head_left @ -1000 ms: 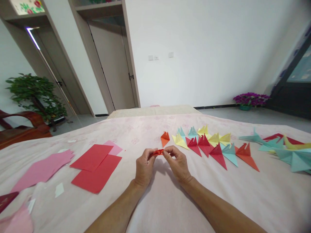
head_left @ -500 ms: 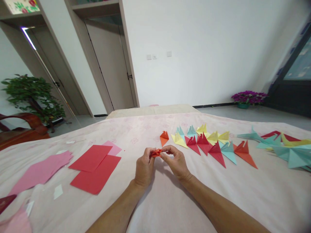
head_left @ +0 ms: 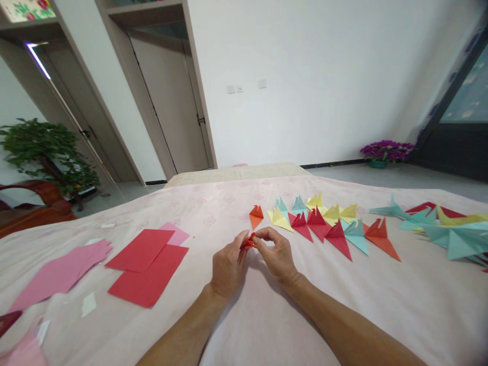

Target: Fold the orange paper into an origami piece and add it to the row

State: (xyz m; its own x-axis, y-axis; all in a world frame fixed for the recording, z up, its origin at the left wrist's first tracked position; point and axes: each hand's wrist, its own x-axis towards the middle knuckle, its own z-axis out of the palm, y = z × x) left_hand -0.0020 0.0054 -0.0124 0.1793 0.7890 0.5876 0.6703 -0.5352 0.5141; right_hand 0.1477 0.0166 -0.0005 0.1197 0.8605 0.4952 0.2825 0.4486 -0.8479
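Note:
A small folded orange paper piece (head_left: 249, 241) is pinched between both hands above the cloth, its exact shape partly hidden by fingers. My left hand (head_left: 229, 267) grips its left side, thumb uppermost. On the other side, my right hand (head_left: 276, 253) holds it between thumb and forefinger. Just beyond the hands stands an orange paper crane (head_left: 256, 217). To the right are rows of folded cranes, among them a yellow crane (head_left: 280, 219), a red crane (head_left: 339, 240), a light blue crane (head_left: 357, 236) and another orange crane (head_left: 382, 239).
Red paper sheets (head_left: 148, 277) lie left of my hands, overlapping a pink sheet. Farther left are pink paper (head_left: 61, 269) and white scraps (head_left: 89, 304). More large folded papers (head_left: 453, 236) pile up at the right edge. A pale flowered cloth (head_left: 244, 325) covers the table.
My left hand has shifted its grip, its thumb now pointing up more along the orange paper. The paper has turned slightly. The whole view has moved a little.

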